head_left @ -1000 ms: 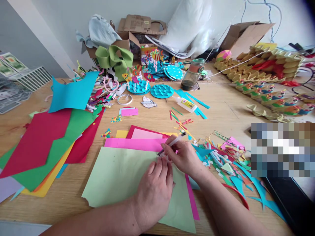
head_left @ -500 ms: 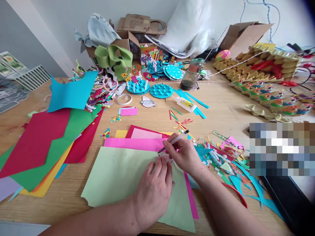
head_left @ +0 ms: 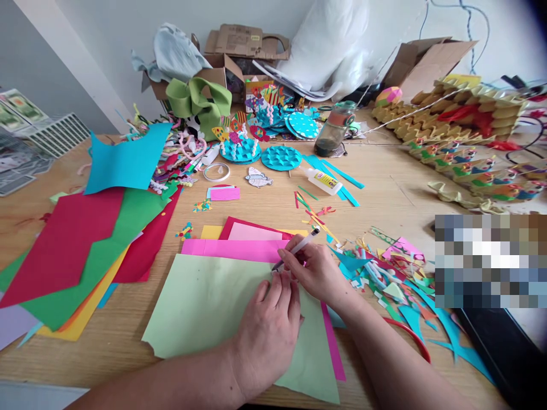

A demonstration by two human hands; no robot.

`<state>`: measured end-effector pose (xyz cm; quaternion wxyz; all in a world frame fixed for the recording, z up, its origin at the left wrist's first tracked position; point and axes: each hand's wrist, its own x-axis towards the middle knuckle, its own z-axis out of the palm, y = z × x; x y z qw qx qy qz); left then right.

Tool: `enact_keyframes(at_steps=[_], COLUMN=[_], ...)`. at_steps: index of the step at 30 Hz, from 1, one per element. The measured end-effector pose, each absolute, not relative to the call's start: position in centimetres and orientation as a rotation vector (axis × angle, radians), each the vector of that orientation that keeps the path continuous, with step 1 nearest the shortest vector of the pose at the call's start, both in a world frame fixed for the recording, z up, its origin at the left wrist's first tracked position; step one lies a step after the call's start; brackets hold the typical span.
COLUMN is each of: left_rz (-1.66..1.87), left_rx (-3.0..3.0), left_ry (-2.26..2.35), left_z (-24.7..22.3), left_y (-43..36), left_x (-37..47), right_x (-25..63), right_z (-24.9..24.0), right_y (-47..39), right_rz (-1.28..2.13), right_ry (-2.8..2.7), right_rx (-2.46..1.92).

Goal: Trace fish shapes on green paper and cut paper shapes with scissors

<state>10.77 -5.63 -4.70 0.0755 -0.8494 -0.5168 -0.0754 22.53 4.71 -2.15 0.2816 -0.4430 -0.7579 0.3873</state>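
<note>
The pale green sheet [head_left: 200, 307] lies flat before me, spreading toward seven o'clock from the tip of my pen [head_left: 305, 241]. Near the sheet's far edge sits a small whitish cutout [head_left: 276, 273], mostly hidden under my fingers. My right hand [head_left: 318, 270] pinches the pen, its capped-looking end tilted toward two o'clock, tip down beside the cutout. My left hand [head_left: 273, 319] rests palm down, fingers extended and close together, fingertips on the cutout, gripping nothing that I can see. A pink sheet [head_left: 235, 249] shows at twelve from under the green one. Farther out, a fish cutout [head_left: 258, 177] lies at twelve, a glue bottle [head_left: 325, 181] at one, paper scraps [head_left: 395, 291] at three and a red sheet [head_left: 77, 239] at nine.
</note>
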Motion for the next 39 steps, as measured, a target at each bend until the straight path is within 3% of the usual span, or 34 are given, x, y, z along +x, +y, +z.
enact_keyframes(at_steps=[39], left_rz=[-0.319], left_rx=[-2.592], left_ry=[-1.599], left_z=[-3.7], left_y=[-5.2], left_x=[10.6], right_x=[22.7], right_z=[-2.3], right_y=[5.0], right_rz=[0.985], right_ry=[-1.993], right_rx=[-1.254])
